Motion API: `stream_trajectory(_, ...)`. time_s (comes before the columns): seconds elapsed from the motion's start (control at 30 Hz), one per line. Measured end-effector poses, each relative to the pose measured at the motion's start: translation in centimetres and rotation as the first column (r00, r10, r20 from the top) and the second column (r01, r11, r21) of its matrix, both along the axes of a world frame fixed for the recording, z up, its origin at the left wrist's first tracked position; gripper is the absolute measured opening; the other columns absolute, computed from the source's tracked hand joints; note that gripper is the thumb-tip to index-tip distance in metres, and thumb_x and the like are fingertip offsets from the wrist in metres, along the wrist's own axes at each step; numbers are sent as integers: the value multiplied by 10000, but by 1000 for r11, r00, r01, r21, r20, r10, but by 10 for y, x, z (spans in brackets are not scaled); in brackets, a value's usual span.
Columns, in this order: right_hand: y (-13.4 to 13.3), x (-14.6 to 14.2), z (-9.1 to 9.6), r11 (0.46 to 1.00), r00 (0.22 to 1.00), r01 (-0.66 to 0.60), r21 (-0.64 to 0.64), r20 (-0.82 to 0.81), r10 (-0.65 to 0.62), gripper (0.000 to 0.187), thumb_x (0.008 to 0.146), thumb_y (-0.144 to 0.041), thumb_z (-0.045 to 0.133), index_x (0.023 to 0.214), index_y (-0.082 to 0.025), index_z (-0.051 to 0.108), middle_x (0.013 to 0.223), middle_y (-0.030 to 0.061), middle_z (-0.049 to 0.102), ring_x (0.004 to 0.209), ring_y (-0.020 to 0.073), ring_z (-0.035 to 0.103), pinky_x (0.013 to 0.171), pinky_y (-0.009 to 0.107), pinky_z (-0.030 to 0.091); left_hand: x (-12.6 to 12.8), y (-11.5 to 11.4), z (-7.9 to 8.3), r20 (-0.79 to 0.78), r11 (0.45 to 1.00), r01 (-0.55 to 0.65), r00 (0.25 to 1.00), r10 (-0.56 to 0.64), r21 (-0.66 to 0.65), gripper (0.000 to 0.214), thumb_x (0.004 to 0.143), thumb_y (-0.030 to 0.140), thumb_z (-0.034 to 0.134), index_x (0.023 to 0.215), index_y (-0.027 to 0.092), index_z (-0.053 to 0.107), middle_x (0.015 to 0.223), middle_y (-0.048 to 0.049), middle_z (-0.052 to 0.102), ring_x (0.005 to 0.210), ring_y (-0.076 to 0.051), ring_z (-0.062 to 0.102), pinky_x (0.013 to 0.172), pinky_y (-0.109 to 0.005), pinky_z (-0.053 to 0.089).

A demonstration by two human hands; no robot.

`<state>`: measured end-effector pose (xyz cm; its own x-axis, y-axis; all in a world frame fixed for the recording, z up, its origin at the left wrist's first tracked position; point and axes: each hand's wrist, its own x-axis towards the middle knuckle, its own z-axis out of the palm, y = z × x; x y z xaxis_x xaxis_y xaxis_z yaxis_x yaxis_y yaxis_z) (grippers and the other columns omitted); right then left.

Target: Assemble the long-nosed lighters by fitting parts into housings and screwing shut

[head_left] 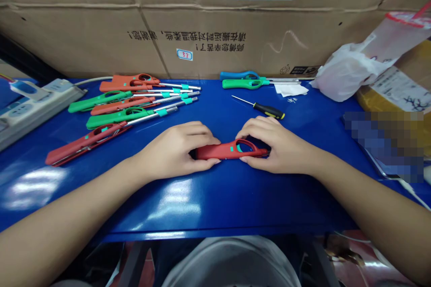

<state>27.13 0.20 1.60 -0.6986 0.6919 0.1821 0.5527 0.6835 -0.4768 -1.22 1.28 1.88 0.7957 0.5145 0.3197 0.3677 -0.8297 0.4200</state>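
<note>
Head view: left hand [175, 150] curled round left end of red gas lighter [222, 150], right hand [278, 145] pinching trigger-loop end; lighter lies on blue table [215, 202], centre. Best: even two-handed grip, body level.

Our left hand [175, 151], right hand [281, 150]: bare. Left forearm [84, 197], right forearm [363, 193]: bare out to 7, 5 o'clock edges. Our pale grey cloth garment [232, 262], 6 o'clock.
</note>
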Motion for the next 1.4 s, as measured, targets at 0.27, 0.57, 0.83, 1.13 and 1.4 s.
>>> stream_trajectory(0.27, 1, 2, -3, 1000, 999, -13, 6, 30, 13, 270, 890, -363, 729, 1118, -235, 663, 1135, 38, 699, 1075, 227, 616, 988, 422, 387, -1, 0, -2, -64, 1000, 2, 998, -2, 8, 253, 955, 310, 694, 1140, 141, 734, 1061, -94, 757, 960, -215, 690, 875, -329, 552)
stream_trajectory(0.57, 0, 2, -2, 1000, 1000, -1, -12, 26, 1, 256, 901, -379, 725, 1103, -233, 664, 1132, 55, 687, 1073, 240, 605, 975, 426, 391, -1, -1, 0, -63, 999, 11, 998, -8, 39, 281, 963, 366, 700, 1119, 136, 743, 1037, -93, 763, 933, -214, 691, 859, -328, 548)
stream_trajectory(0.83, -1, 2, -3, 1000, 1000, -8, -25, 26, 9, 253, 900, -372, 727, 1101, -231, 663, 1128, 66, 683, 1073, 249, 605, 974, 441, 390, -2, 0, 1, -110, 1000, -8, 994, 10, 27, 289, 954, 385, 708, 1129, 159, 749, 1019, -89, 764, 924, -213, 693, 857, -318, 541)
stream_trajectory(1.13, 1, -1, -6, 985, 998, 35, -166, -53, -45, 282, 857, -383, 786, 1062, -230, 667, 1100, 57, 689, 1089, 243, 620, 990, 428, 446, 2, -6, 10, -195, 970, -194, 967, 163, -149, 258, 876, 379, 799, 1092, 244, 757, 1055, -23, 732, 981, -204, 688, 849, -307, 535)
stream_trajectory(1.4, -6, -7, -1, 932, 977, 178, -316, -54, -205, 312, 802, -372, 830, 1057, -230, 717, 1030, 37, 674, 911, 200, 626, 801, 348, 506, 4, -7, 6, -185, 953, -232, 963, 196, -196, 242, 866, 360, 803, 1057, 226, 739, 1050, -36, 711, 977, -215, 671, 836, -319, 527)
